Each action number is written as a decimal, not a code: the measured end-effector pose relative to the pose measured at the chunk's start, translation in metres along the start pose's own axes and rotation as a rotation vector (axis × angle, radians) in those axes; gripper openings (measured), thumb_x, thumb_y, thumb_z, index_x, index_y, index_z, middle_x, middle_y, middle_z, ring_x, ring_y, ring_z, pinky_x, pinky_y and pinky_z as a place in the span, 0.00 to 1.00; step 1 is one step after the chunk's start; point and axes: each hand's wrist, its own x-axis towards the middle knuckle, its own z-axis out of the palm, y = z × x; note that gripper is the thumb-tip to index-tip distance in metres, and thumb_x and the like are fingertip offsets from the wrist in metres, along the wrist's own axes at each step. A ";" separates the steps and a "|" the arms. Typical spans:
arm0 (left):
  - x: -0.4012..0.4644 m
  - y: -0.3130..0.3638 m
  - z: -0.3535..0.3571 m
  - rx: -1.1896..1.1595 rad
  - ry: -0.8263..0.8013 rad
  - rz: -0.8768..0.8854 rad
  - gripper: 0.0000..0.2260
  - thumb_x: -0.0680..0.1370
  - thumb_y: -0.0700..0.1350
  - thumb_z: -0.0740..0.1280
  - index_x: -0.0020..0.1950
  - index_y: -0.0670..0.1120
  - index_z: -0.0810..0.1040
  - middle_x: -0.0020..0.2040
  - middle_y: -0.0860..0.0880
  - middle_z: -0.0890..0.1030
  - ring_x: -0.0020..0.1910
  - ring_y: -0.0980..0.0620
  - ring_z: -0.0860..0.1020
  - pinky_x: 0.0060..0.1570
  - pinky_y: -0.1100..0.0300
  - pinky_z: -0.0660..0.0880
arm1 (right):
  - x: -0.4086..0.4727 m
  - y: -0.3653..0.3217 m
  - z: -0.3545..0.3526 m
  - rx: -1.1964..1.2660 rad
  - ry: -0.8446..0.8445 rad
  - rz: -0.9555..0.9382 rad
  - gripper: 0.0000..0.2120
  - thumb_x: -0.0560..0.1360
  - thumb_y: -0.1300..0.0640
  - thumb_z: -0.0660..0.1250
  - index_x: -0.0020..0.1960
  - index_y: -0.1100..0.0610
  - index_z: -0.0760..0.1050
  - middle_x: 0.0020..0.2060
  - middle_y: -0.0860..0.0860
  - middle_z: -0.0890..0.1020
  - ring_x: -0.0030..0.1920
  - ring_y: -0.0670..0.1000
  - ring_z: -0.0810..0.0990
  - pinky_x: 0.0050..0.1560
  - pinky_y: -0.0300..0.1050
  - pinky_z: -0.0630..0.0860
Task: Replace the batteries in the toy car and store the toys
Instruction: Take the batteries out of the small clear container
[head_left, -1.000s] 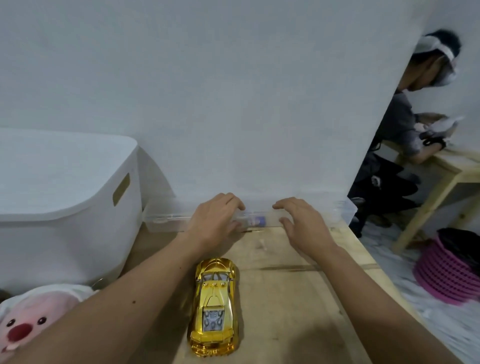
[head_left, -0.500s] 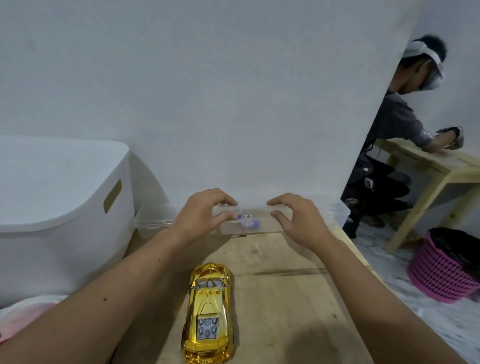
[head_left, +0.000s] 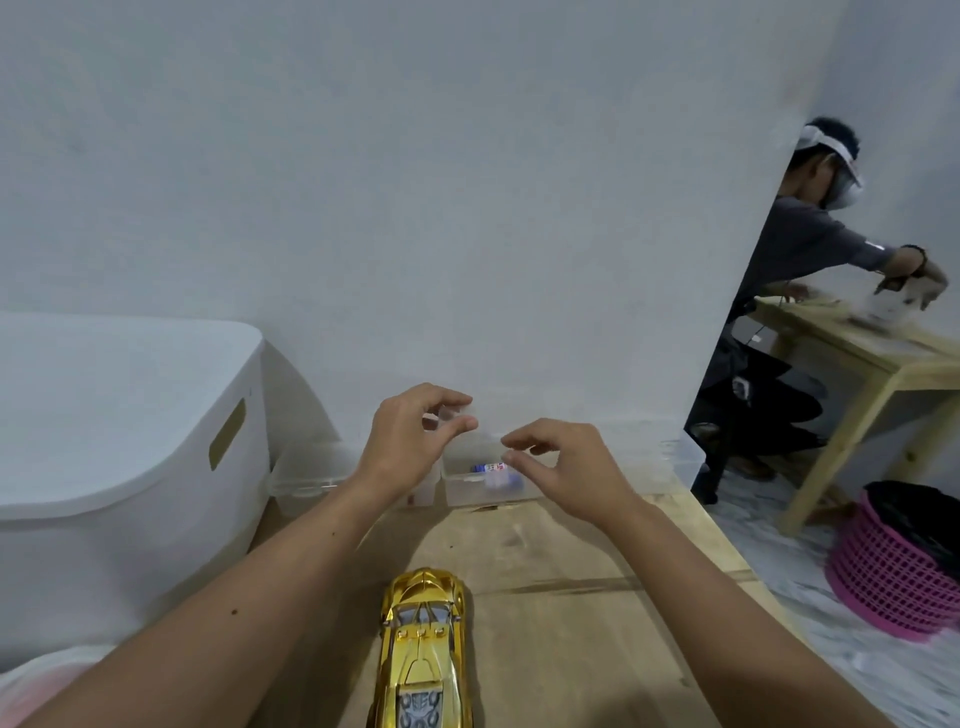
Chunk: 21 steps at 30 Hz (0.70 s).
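Your left hand (head_left: 410, 441) pinches the clear box lid (head_left: 451, 415); right hand (head_left: 563, 467) hovers curled, empty, over the battery box (head_left: 483, 486), far of the gold toy car (head_left: 423, 654).

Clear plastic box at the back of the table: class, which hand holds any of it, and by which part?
The left hand pinches the raised lid of the clear box at its edge; the right hand holds nothing.

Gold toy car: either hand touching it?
Apart. Head view shows bare wooden table between the gold toy car and both the left hand and right hand.
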 end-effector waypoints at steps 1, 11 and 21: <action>0.001 0.000 0.000 -0.019 0.009 -0.019 0.09 0.75 0.48 0.79 0.55 0.50 0.88 0.50 0.58 0.86 0.49 0.58 0.84 0.52 0.55 0.83 | 0.004 0.001 0.001 0.022 -0.059 0.040 0.10 0.77 0.52 0.76 0.57 0.51 0.86 0.52 0.42 0.87 0.53 0.40 0.84 0.57 0.44 0.82; 0.011 -0.002 -0.004 -0.124 0.023 -0.094 0.08 0.74 0.45 0.80 0.53 0.49 0.89 0.48 0.56 0.88 0.47 0.59 0.85 0.53 0.58 0.83 | 0.041 0.010 0.002 -0.048 -0.538 0.179 0.17 0.81 0.43 0.70 0.67 0.46 0.82 0.63 0.42 0.84 0.64 0.42 0.80 0.67 0.40 0.73; 0.009 -0.004 -0.004 -0.160 0.003 -0.126 0.08 0.74 0.45 0.81 0.52 0.50 0.89 0.46 0.56 0.88 0.47 0.59 0.85 0.54 0.58 0.83 | 0.056 0.007 0.013 -0.068 -0.732 0.253 0.19 0.85 0.54 0.60 0.74 0.49 0.76 0.75 0.45 0.74 0.74 0.46 0.69 0.77 0.45 0.61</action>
